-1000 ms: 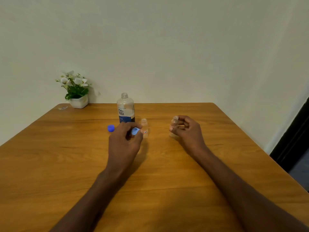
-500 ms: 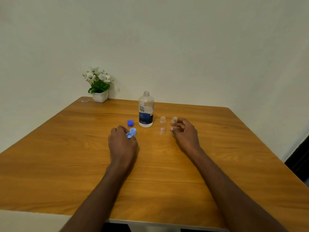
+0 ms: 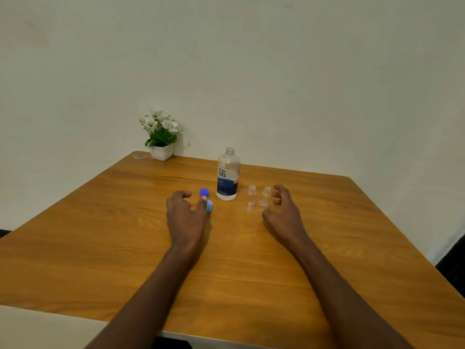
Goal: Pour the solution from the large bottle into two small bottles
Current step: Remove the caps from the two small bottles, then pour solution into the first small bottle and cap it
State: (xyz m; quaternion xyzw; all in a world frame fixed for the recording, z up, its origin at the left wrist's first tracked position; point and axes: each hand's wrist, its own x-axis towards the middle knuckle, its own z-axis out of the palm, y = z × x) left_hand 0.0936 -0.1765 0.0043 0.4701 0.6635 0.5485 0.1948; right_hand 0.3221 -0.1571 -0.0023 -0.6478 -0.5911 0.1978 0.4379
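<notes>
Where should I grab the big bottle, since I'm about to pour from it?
Wrap the grip round the large bottle at its labelled middle, coming from its left with the left hand. It stands upright and uncapped; the small bottles crowd its right side, and the body is wider than the neck.

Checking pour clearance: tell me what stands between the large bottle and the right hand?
In the head view, the two small bottles stand uncapped side by side between the large bottle and the right hand.
</notes>
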